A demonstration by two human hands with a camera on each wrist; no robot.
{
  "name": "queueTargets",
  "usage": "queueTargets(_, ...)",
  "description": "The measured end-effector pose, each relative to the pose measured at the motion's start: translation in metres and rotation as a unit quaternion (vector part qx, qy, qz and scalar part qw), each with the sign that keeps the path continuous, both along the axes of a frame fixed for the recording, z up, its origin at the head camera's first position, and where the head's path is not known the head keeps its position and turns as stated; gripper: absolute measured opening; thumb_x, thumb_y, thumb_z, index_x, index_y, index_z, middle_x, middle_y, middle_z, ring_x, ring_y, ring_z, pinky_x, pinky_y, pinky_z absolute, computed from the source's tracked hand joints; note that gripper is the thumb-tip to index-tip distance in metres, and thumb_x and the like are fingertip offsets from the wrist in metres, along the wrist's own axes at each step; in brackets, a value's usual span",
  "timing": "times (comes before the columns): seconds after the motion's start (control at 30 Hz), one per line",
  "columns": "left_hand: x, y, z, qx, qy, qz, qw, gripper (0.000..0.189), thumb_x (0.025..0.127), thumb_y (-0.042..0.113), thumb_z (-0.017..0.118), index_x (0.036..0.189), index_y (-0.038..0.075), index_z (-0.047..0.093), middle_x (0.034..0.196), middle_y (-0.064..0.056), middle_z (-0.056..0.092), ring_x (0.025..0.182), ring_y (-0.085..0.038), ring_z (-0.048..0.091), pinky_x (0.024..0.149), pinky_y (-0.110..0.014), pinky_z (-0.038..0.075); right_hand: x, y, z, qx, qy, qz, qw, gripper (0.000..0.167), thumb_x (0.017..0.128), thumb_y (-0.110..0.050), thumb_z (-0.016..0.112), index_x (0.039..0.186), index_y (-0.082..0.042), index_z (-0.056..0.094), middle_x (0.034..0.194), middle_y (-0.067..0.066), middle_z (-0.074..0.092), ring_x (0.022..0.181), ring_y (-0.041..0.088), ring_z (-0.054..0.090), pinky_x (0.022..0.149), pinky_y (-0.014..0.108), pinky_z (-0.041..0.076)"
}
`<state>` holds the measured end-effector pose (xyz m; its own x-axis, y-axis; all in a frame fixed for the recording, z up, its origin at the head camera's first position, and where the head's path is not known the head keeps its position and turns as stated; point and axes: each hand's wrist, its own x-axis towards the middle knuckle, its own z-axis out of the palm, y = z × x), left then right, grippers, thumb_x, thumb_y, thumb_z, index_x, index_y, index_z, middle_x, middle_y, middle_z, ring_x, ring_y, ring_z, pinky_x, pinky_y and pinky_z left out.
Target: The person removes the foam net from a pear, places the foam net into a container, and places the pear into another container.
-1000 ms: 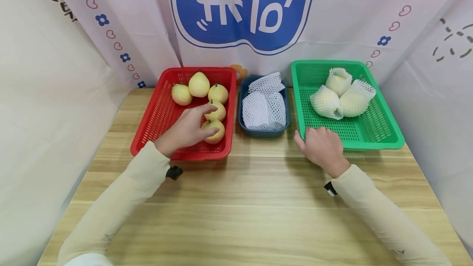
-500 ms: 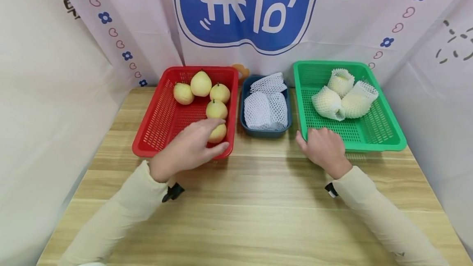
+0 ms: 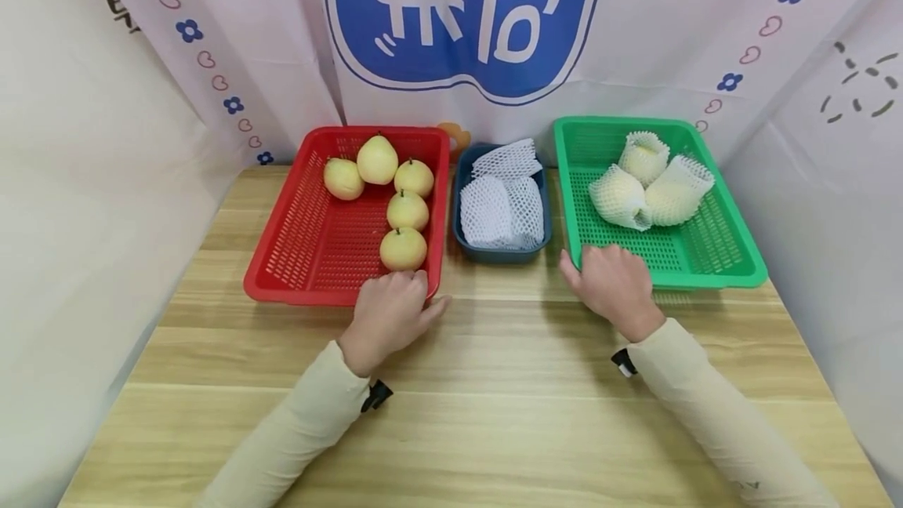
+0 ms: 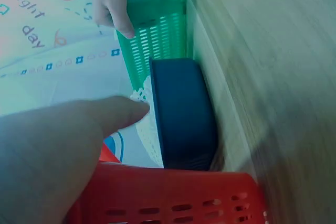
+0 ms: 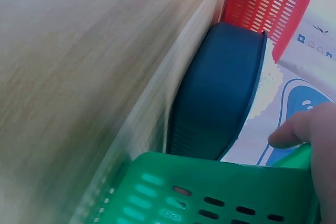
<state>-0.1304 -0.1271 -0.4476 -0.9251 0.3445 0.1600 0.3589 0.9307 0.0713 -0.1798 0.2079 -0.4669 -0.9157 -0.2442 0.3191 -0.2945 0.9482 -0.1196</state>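
Note:
My left hand (image 3: pixel 391 316) is at the front right rim of the red basket (image 3: pixel 282 284), fingers curled over the edge, thumb sticking out to the right. Inside that basket sit several yellow pears (image 3: pixel 404 249), the closest just beyond my knuckles. My right hand (image 3: pixel 614 288) grips the front left rim of the green basket (image 3: pixel 705 279); its fingertips are hidden behind the edge. Three pears in white foam nets (image 3: pixel 677 190) lie in the green basket. In the left wrist view my left thumb (image 4: pixel 118 114) is straight above the red rim.
Between the baskets stands a small dark blue tray (image 3: pixel 502 255) with white foam net sleeves (image 3: pixel 487 212). All three containers are on a wooden table (image 3: pixel 494 414). A printed white cloth (image 3: pixel 451 96) hangs right behind them, and white cloth walls (image 3: pixel 92 218) flank the table.
My left hand has drawn back from over the pears to the front rim of the red basket, its fingers now curled. The pears stay in place. My right hand keeps its hold on the green basket.

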Motion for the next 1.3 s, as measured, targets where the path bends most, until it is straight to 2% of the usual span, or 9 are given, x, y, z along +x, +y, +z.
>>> queueTargets(0.13,-0.002,0.005,-0.005,-0.014,0.008,0.035,0.9992,0.052,0.101,0.044,0.065,0.059,0.017,0.050,0.054,-0.003,0.050,0.048,-0.028,0.057,0.039,-0.041,0.038,-0.003,0.005,0.017,-0.014,-0.113,0.025,0.9931,0.061,0.106,-0.054,0.052,0.059,-0.016,0.042,0.054,0.002,0.041,0.047,0.022,0.049,0.042,0.035,0.038)
queueTargets(0.2,-0.003,0.006,-0.006,-0.020,0.009,0.044,0.9988,0.050,0.101,0.040,0.065,0.059,0.016,0.052,0.053,-0.003,0.050,0.047,-0.028,0.056,0.039,-0.042,0.039,-0.006,0.009,0.031,-0.027,-0.193,0.054,0.9794,0.062,0.106,-0.057,0.051,0.064,-0.012,0.046,0.058,0.002,0.041,0.052,0.021,0.048,0.051,0.036,0.043)
queueTargets(0.3,-0.005,0.007,-0.007,-0.023,0.017,0.041,0.9988,0.046,0.099,0.034,0.066,0.060,0.015,0.053,0.053,-0.004,0.052,0.048,-0.028,0.057,0.039,-0.044,0.040,-0.014,0.021,0.060,-0.025,-0.270,0.088,0.9586,0.059,0.107,-0.054,0.053,0.087,0.000,0.066,0.075,0.010,0.063,0.070,0.025,0.064,0.074,0.045,0.057)
queueTargets(0.43,-0.004,0.005,-0.007,-0.019,0.031,0.035,0.9987,0.043,0.099,0.030,0.065,0.061,0.014,0.054,0.054,-0.006,0.055,0.050,-0.030,0.060,0.040,-0.045,0.041,-0.034,0.039,0.105,0.008,-0.273,0.091,0.9577,0.061,0.107,-0.044,0.059,0.132,0.012,0.063,0.122,0.033,0.071,0.113,0.047,0.070,0.102,0.063,0.053)
queueTargets(0.53,-0.004,0.005,-0.008,-0.021,0.032,0.033,0.9987,0.042,0.101,0.030,0.063,0.063,0.014,0.054,0.056,-0.008,0.058,0.052,-0.031,0.062,0.041,-0.046,0.042,-0.052,0.056,0.134,0.031,-0.257,0.061,0.9640,0.066,0.107,-0.040,0.058,0.142,0.015,0.053,0.136,0.039,0.061,0.126,0.056,0.060,0.106,0.067,0.047)
queueTargets(0.67,-0.002,0.005,-0.010,-0.025,0.031,0.035,0.9986,0.042,0.101,0.030,0.063,0.063,0.013,0.055,0.057,-0.008,0.059,0.053,-0.032,0.064,0.041,-0.047,0.044,-0.080,0.079,0.155,0.067,-0.235,0.014,0.9696,0.071,0.106,-0.036,0.057,0.146,0.021,0.041,0.140,0.046,0.052,0.129,0.063,0.051,0.109,0.070,0.042)
queueTargets(0.8,0.000,0.005,-0.010,-0.031,0.030,0.037,0.9984,0.042,0.101,0.030,0.064,0.064,0.012,0.057,0.058,-0.009,0.060,0.055,-0.032,0.065,0.043,-0.047,0.045,-0.102,0.100,0.152,0.092,-0.253,-0.029,0.9627,0.071,0.102,-0.033,0.064,0.141,0.022,0.041,0.136,0.048,0.050,0.120,0.060,0.054,0.102,0.069,0.046)
queueTargets(1.03,0.001,0.007,-0.011,-0.036,0.013,0.044,0.9983,0.042,0.102,0.034,0.062,0.067,0.013,0.062,0.060,-0.008,0.063,0.057,-0.031,0.067,0.044,-0.046,0.046,-0.121,0.123,0.109,0.102,-0.309,-0.017,0.9455,0.078,0.091,-0.024,0.079,0.149,0.015,0.043,0.150,0.044,0.043,0.134,0.062,0.046,0.106,0.073,0.043)
queueTargets(1.3,0.001,0.006,-0.010,-0.040,0.029,0.047,0.9977,0.042,0.102,0.034,0.064,0.065,0.013,0.061,0.058,-0.007,0.060,0.054,-0.029,0.065,0.042,-0.044,0.046,-0.127,0.128,0.074,0.098,-0.305,-0.015,0.9471,0.066,0.075,-0.013,0.088,0.132,0.005,0.058,0.122,0.035,0.065,0.106,0.049,0.061,0.082,0.063,0.053)
